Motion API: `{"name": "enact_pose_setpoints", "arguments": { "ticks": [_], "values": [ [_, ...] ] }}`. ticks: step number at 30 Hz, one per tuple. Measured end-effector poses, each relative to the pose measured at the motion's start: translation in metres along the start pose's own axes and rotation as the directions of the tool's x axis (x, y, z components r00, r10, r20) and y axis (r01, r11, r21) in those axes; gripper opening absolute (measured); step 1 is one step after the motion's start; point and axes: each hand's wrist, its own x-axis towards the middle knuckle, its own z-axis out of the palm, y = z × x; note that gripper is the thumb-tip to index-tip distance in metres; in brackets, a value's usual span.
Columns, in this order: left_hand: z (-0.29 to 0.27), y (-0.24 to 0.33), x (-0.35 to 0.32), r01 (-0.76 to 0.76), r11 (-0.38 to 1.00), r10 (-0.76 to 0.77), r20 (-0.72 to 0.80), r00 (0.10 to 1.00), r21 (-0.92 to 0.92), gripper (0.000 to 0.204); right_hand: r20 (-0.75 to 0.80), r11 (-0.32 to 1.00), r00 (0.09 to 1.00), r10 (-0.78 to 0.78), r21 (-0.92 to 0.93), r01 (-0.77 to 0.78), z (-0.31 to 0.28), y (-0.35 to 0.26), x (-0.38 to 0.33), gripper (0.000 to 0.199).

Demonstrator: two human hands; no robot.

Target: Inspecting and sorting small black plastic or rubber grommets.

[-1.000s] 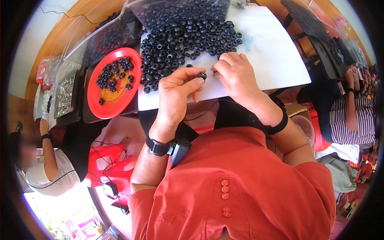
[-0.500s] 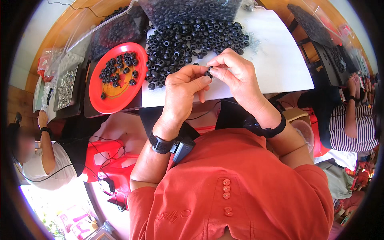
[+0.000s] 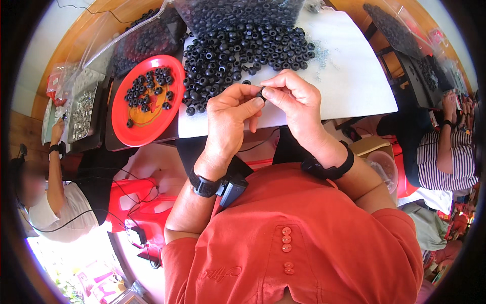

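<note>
A white tabletop (image 3: 349,86) with a wooden rim sits in a crowded workroom, other seated people at either side. A heap of small black rubber rings (image 3: 243,43) spreads across it, matte and round with open centres; more lie on a glossy red plate (image 3: 144,129) to the left. Above the table's near edge, the left hand (image 3: 230,119) and right hand (image 3: 293,99) meet, fingertips pinched together on one black ring (image 3: 261,94).

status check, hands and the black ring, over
Left hand and right hand pinch one small black ring together above the white sheet. Ring pile just beyond. Nothing blocking.
</note>
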Motion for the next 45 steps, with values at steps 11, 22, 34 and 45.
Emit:
{"name": "enact_pose_setpoints", "arguments": {
  "ticks": [11, 22, 34, 45],
  "values": [
    [0.008, 0.002, -0.003, -0.04, 0.998, 0.043, -0.057, 0.997, 0.043, 0.016, 0.09, 0.942, 0.972, -0.218, -0.241, 0.234, -0.016, -0.003, 0.003, 0.01],
    [0.006, 0.003, -0.003, -0.004, 0.999, 0.006, -0.059, 0.998, 0.038, 0.015, 0.105, 0.928, 0.967, -0.233, -0.275, 0.253, -0.011, -0.005, 0.005, 0.008],
    [0.007, 0.001, -0.004, -0.017, 1.0, 0.018, -0.078, 0.997, 0.01, 0.013, 0.029, 0.93, 0.971, -0.238, -0.279, 0.237, -0.001, -0.002, -0.003, 0.01],
    [0.01, 0.002, -0.005, -0.012, 0.997, 0.019, -0.085, 0.996, 0.073, 0.012, 0.233, 0.733, 0.909, -0.345, -0.538, 0.416, -0.012, -0.015, 0.006, 0.016]
  ]
}}
